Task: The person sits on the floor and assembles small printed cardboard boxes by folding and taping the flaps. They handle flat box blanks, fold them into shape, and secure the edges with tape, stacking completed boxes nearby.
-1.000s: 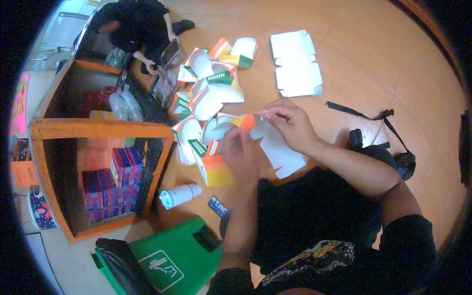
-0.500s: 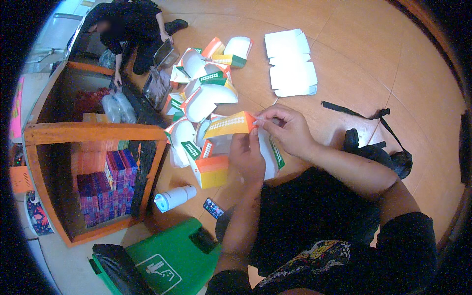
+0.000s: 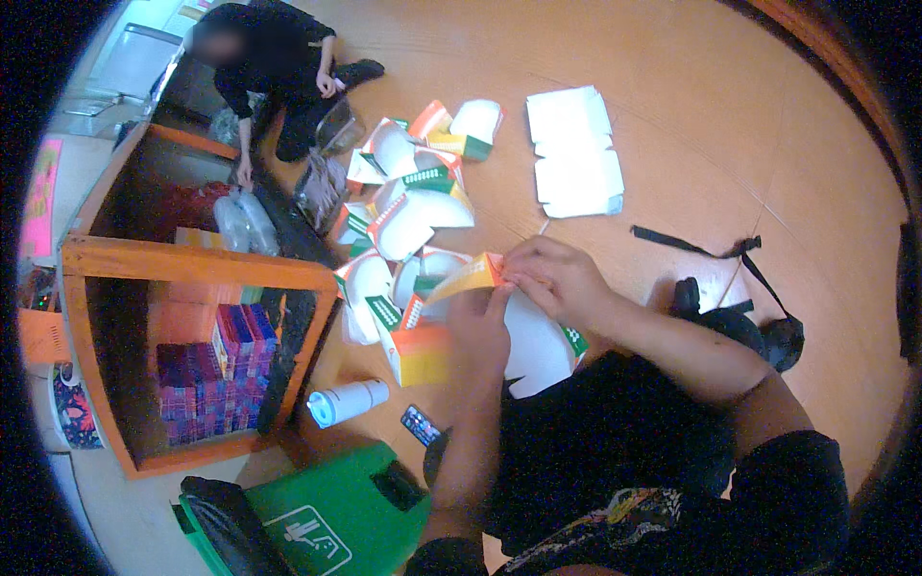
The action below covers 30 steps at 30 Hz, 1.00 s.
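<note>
Head view. Left hand [image 3: 477, 326] and right hand [image 3: 552, 276]: both are gripping a flat carton blank [image 3: 461, 280], white with orange and green print, fingers closed on its upper edge, above the person's lap over the wooden floor [image 3: 730, 125]. Loose pile of like cartons [image 3: 408, 206]: lying just ahead. White flattened sheets [image 3: 574, 154]: lying further off. White cylinder bottle [image 3: 348, 400] and green bin [image 3: 336, 518]: sitting at lower left. Wooden shelf [image 3: 192, 264]: standing left, holding coloured packets. Another person [image 3: 274, 67] is sitting beyond.
</note>
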Tool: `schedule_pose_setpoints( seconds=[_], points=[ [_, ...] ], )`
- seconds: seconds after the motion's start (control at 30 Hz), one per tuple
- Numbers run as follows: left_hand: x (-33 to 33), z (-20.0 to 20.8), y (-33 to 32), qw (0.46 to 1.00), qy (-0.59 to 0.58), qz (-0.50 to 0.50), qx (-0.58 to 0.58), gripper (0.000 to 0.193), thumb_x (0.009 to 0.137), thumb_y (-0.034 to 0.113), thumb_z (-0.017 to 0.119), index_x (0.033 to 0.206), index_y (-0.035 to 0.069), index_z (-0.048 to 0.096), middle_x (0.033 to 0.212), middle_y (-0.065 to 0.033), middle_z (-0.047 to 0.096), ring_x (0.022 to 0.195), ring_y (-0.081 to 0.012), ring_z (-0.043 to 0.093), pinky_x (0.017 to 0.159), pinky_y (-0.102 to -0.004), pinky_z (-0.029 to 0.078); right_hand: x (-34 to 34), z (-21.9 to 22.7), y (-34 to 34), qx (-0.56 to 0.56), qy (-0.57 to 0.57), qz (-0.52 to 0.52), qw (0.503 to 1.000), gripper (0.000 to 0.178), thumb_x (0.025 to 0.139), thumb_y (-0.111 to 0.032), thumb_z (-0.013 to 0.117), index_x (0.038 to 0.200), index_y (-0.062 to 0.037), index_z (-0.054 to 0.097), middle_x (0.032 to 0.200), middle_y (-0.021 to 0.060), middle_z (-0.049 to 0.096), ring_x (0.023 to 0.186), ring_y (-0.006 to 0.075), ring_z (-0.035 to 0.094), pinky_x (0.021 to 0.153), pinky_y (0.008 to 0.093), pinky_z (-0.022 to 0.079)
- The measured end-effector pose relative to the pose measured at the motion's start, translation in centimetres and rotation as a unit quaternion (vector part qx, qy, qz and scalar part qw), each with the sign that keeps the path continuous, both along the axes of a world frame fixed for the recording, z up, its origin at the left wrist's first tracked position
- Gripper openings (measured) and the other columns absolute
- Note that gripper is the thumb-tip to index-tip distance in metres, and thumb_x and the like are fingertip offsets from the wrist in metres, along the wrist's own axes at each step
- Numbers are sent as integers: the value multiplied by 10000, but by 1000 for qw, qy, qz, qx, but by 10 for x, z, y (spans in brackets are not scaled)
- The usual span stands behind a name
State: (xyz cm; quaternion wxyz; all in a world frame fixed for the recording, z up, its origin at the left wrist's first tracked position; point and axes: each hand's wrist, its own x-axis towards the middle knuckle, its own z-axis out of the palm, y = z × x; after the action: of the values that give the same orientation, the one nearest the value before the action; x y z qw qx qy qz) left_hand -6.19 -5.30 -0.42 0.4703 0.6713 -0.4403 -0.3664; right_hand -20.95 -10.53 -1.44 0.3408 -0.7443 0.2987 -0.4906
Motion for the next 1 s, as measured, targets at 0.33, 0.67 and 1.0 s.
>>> schedule_pose_setpoints(
  seconds=[0.33,0.67,1.0],
  points=[
    [-10,36,-2,999,15,25,25,234,867,117,668,1053,-12,609,1007,-91,655,899,-160,617,797,-298,487,4,-4,4,50,-89,3,995,155,822,-18,638,963,-20,701,983,131,653,915,237,645,798,332,522],
    [-1,27,9,971,-195,-35,-130,168,915,108,582,1046,5,605,959,-136,637,910,-265,620,815,-345,484,-5,-6,0,229,-166,68,957,343,949,-189,527,1258,-39,536,1110,126,595,896,249,640,744,349,556],
    [40,15,12,948,-227,-168,-147,124,780,76,591,874,101,669,970,-76,652,1075,-297,576,935,-453,437,-37,26,-42,500,-121,130,847,508,929,-413,550,1243,-16,515,1075,99,637,867,223,650,658,398,565]
  ],
)
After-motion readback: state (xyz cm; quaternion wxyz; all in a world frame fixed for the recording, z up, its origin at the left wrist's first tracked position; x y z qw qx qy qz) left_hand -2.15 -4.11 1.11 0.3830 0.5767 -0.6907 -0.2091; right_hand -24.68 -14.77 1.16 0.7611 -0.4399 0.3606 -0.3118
